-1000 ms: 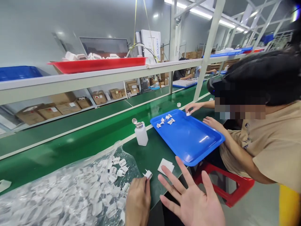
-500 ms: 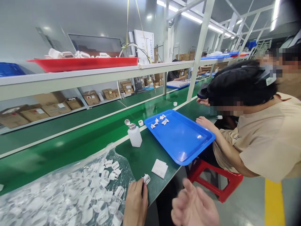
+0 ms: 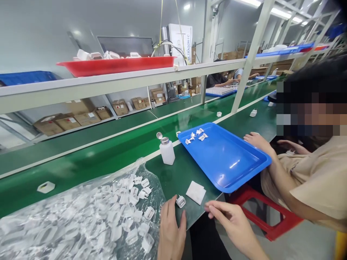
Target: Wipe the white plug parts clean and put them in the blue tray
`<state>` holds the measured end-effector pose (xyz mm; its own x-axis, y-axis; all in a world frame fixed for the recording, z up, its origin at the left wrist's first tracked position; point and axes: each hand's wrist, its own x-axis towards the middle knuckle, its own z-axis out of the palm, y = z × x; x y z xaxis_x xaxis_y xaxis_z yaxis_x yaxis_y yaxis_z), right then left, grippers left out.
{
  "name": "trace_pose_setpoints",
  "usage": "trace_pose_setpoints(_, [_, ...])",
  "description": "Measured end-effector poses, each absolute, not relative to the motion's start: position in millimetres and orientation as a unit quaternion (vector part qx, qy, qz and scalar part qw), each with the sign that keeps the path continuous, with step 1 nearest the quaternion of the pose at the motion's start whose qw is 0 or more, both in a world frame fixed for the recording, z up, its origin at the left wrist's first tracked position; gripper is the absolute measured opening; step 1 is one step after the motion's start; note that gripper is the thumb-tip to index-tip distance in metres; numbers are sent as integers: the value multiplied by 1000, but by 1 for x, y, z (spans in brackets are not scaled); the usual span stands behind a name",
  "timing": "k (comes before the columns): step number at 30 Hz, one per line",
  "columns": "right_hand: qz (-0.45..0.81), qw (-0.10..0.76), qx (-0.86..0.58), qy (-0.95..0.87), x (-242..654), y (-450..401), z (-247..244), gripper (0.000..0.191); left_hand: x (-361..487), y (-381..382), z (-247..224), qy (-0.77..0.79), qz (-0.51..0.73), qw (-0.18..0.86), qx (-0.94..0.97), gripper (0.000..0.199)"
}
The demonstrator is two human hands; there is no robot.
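My left hand (image 3: 172, 227) rests at the table's front edge, thumb and fingers apart, with a small white plastic part (image 3: 180, 201) lying just beyond its fingertips. My right hand (image 3: 230, 220) is raised off the table edge, thumb and forefinger pressed together; whether anything is between them is too small to tell. A folded white cloth (image 3: 196, 192) lies between the two hands, farther in. Many white parts (image 3: 108, 213) fill a clear plastic bag at the left. The blue tray (image 3: 233, 155) holds several white parts near its far left corner.
A white pump bottle (image 3: 167, 151) with its lid up stands behind the cloth. A red tray (image 3: 116, 66) sits on the shelf (image 3: 135, 77) above. At the right a person (image 3: 317, 180) leans over the table by a red stool (image 3: 271, 216). Loose white parts lie along the green belt (image 3: 89, 155).
The view has swung right. My left hand has opened away from the small white part. My right hand has turned over, from palm up to a pinch near the cloth.
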<state>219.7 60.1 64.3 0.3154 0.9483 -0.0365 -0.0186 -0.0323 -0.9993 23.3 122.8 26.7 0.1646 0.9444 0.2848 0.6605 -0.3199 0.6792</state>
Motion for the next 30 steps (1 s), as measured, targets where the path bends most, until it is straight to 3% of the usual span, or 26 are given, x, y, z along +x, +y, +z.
trace_pose_setpoints(6, [285,483,-687,-461,218,96,49,36,25,138,28,518,313,229,762,29])
trace_pose_setpoints(13, [225,384,-741,-502,205,119,41,43,14,155,20,425,317,247,811,43])
trace_pose_setpoints(17, [249,348,-745,-512,209,121,41,29,17,141,31,530,328,260,737,40])
trace_pose_setpoints(21, [273,359,-732,-511,215,117,38,10,24,126,31,606,307,243,693,44])
trace_pose_setpoints(25, [324,395,-706,-490,217,106,39,23,27,125,22,572,304,284,707,30])
trace_pose_setpoints(30, [480,499,-630,-351,217,85,44,39,33,132,24,517,315,310,733,32])
